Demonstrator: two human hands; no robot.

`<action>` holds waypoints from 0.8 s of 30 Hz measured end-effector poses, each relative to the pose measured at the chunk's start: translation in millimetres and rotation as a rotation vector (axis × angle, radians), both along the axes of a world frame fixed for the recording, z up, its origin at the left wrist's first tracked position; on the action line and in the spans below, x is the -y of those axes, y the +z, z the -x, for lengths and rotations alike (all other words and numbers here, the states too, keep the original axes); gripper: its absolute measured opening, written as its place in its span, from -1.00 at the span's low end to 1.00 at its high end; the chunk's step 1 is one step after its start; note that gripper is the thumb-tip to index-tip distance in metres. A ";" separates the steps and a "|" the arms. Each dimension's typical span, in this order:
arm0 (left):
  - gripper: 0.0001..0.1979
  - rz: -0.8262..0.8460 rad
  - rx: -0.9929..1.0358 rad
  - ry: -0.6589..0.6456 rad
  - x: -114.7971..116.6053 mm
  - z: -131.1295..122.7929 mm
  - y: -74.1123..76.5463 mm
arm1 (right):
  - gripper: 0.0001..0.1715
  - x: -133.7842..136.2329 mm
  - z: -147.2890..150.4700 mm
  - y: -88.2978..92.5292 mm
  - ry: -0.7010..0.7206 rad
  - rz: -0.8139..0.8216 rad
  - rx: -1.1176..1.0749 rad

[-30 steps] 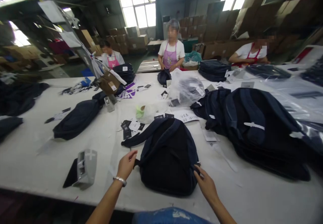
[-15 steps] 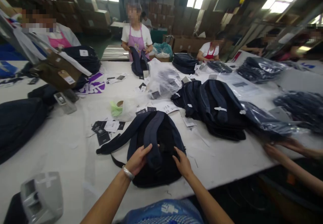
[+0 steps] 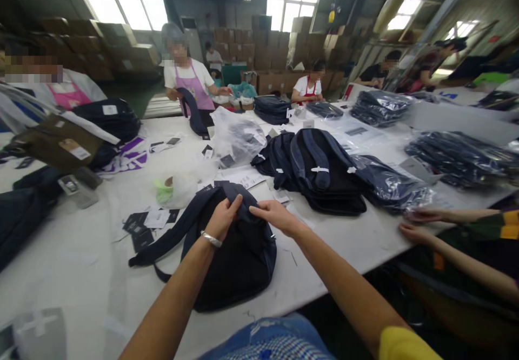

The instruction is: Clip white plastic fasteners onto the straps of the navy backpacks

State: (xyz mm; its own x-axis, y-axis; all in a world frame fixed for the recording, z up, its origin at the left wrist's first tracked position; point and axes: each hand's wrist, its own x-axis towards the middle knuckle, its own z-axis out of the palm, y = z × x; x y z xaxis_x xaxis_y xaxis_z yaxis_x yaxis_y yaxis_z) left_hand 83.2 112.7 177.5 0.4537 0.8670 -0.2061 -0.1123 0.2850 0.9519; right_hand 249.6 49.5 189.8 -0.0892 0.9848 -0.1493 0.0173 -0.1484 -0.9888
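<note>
A dark navy backpack (image 3: 231,273) lies on the white table in front of me, its back panel facing up. One padded shoulder strap (image 3: 168,237) stretches out to the left. The other strap is bunched up near the top of the bag, between my hands. My left hand (image 3: 222,218), with a silver bracelet at the wrist, pinches this strap between thumb and fingers. From the right side, my right hand (image 3: 276,217) grips the same strap close to the left one. Black and white hang tags (image 3: 156,219) lie beside the bag.
More navy backpacks (image 3: 324,171) are stacked at the right, beside plastic-wrapped bags (image 3: 393,184). A clear plastic bag (image 3: 235,135) and a green tape roll (image 3: 164,190) lie beyond my bag. A co-worker's hands (image 3: 419,225) are at the right edge. Other people stand across the table.
Both hands have moved up the backpack. My right hand has left the bag's side and now grips the strap, which has been gathered toward the top. The view has shifted right.
</note>
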 end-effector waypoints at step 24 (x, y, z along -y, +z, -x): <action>-0.69 -0.276 -0.212 0.251 30.4 -24.8 8.9 | -0.88 -105.1 16.5 36.8 0.035 0.038 -0.425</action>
State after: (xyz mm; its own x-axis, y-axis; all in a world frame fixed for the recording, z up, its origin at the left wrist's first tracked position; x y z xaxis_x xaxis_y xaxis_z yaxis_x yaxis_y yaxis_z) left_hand 108.0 82.3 186.4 0.1946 0.9807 -0.0166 0.0604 0.0049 0.9982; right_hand 233.1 154.5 226.6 -0.1840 0.9746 -0.1279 -0.3849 -0.1911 -0.9030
